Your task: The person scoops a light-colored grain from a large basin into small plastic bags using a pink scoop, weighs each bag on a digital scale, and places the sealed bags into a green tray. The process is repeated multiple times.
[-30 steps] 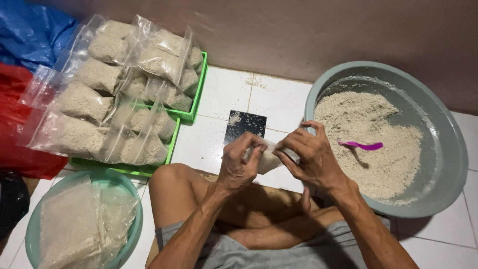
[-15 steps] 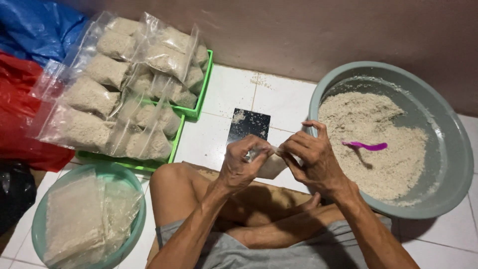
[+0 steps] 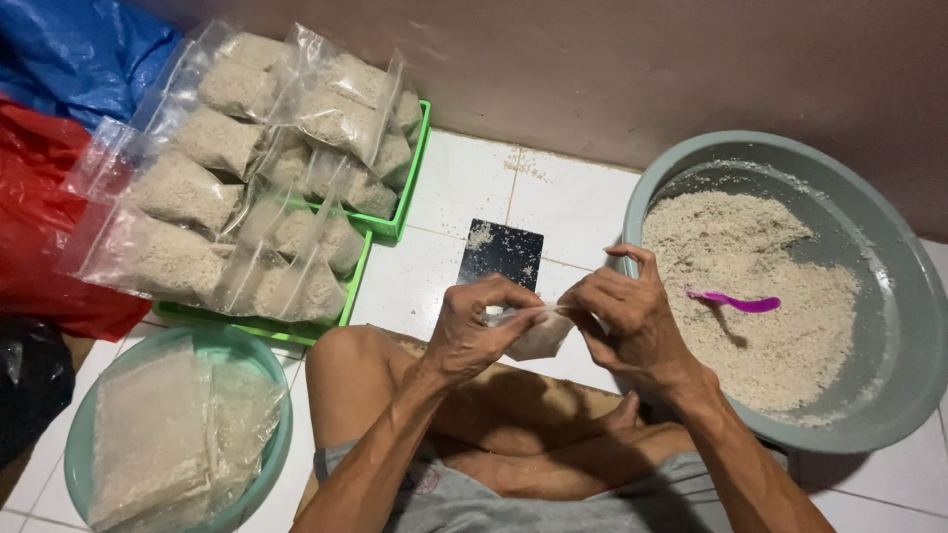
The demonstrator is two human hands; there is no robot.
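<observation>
Above the crossed legs, the left hand (image 3: 484, 331) and right hand (image 3: 632, 321) are both pinching the top edge of a small clear bag (image 3: 538, 336) of pale grain, fingers closed along its mouth from either side. It is hanging beside the grey basin (image 3: 894, 395), near the loose grain and purple scoop (image 3: 736, 301).

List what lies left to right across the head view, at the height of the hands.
Red plastic bag → green tray of filled clear bags → left hand → small clear bag pinched by both hands → right hand → purple scoop → grey basin.
</observation>
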